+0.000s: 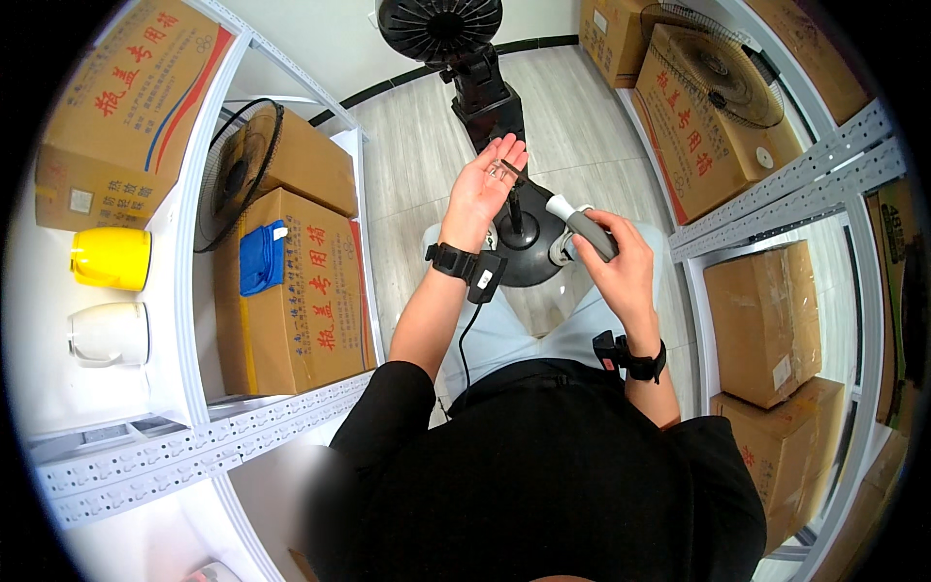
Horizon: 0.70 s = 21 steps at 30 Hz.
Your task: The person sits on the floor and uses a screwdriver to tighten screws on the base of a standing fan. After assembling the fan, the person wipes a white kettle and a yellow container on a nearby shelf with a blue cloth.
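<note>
- My left hand (477, 197) is palm up at the centre, fingers extended and loosely cupped; small metal pieces (497, 174) (perhaps screws, too tiny to be sure) lie on the fingers, not clamped.
- My right hand (621, 264), to its right and nearer me, is wrapped around a grey-and-white handheld tool (594, 236), its white nose angled far and left.
- Between my legs stands a round black base (529, 273) with a slim black pole (515, 201); the pole's top is close to my left fingers, and I cannot tell whether they touch.
- Tilting my left palm could spill the metal pieces, since nothing pins them; they might bounce off the base onto the grey floor (412, 160).
- Swinging the tool left without looking could knock that palm or the pole, because the white nose points toward them.
- The black cable (462, 351) running from my left wrist toward my lap could catch if I reached far, jerking the palm.
- Beyond, a black slotted fan head (441, 29) stands at the far side; leaning forward carelessly might bump it.
</note>
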Tool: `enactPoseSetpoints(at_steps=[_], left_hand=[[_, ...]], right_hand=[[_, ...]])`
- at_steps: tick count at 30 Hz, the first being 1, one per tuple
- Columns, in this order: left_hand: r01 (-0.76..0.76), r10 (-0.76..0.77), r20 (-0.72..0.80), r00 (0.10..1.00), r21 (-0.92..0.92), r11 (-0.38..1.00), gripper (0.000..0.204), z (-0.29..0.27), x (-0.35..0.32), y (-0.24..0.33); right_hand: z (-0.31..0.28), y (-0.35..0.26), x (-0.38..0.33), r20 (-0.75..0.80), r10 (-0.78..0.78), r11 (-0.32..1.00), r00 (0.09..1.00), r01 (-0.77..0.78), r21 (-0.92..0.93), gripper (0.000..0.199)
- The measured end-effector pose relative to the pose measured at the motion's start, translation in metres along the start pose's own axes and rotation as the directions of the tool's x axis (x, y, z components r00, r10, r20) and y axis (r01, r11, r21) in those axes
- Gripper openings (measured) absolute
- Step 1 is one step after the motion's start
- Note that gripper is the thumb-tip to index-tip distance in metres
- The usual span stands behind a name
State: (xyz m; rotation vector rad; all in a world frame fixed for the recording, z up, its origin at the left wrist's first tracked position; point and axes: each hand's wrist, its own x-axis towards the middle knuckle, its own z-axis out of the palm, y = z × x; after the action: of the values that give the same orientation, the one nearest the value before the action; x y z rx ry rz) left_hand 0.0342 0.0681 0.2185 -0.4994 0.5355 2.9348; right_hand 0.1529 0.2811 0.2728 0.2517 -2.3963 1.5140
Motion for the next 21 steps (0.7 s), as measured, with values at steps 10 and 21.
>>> enactPoseSetpoints(at_steps=[10, 21], left_hand=[[-0.036, 0.033, 0.046, 0.998, 0.063, 0.997, 0.026, -0.0016, -0.0006, -0.0048], [-0.017, 0.007, 0.072, 0.997, 0.139, 0.990, 0.031, 0.0033, -0.0075, -0.0058]], right_hand=[[0.0028, 0.0014, 0.0003, 0.004, -0.024, 0.999, 1.000, 0.025, -0.020, 0.031], [0.0035, 0.0034, 0.0016, -0.023, -0.053, 0.998, 0.998, 0.052, -0.037, 0.030]])
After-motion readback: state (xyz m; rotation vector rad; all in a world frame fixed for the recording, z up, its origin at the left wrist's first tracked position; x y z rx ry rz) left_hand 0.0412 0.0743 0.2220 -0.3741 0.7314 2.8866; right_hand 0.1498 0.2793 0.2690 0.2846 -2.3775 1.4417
